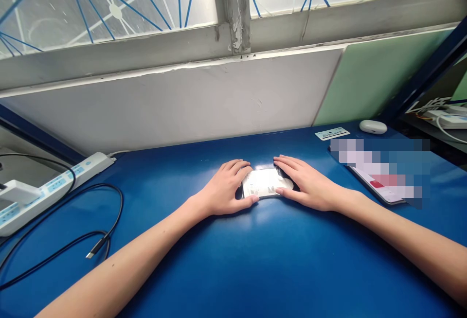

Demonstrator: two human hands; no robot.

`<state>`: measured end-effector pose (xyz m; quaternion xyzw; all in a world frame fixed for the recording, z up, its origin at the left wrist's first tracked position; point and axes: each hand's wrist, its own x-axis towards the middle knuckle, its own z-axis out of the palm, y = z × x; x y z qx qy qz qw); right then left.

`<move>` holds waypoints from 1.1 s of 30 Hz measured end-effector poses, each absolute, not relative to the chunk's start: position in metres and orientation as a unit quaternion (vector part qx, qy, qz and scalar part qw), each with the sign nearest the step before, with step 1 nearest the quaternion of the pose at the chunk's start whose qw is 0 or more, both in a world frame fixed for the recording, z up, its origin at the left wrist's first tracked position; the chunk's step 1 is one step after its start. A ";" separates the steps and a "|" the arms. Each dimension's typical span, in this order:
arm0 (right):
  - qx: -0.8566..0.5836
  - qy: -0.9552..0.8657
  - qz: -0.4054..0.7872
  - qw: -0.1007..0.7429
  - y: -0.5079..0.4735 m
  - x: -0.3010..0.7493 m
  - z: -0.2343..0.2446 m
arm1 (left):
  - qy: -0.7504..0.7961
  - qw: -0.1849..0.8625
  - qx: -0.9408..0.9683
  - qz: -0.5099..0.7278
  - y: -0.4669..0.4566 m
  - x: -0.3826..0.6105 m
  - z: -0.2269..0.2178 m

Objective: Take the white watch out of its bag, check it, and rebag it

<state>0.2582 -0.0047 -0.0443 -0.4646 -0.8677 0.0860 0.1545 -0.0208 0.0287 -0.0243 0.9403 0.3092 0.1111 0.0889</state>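
Observation:
A flat, phone-sized package [261, 182] with a bright white face, small dark print and dark ends lies on the blue table [233, 259]. Around its left end curls my left hand [228, 187], thumb along the near edge and fingers at the far edge. My right hand [308, 182] grips the right end the same way, its thumb touching the white face near a square printed code. Glare washes out part of the face, and both ends are partly hidden under my hands.
Left, a white power strip [58, 186] holds a white plug [20, 195]; a black cable [118, 211] loops nearby. Right, a tablet-like device [383, 189], partly pixelated, lies by a card [332, 133] and a white earbud case [372, 127]. A white panel [182, 109] borders the back.

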 end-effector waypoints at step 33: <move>-0.456 -0.865 -0.029 0.209 -0.023 0.235 -0.047 | 0.307 0.104 0.935 0.142 0.032 -0.020 -0.028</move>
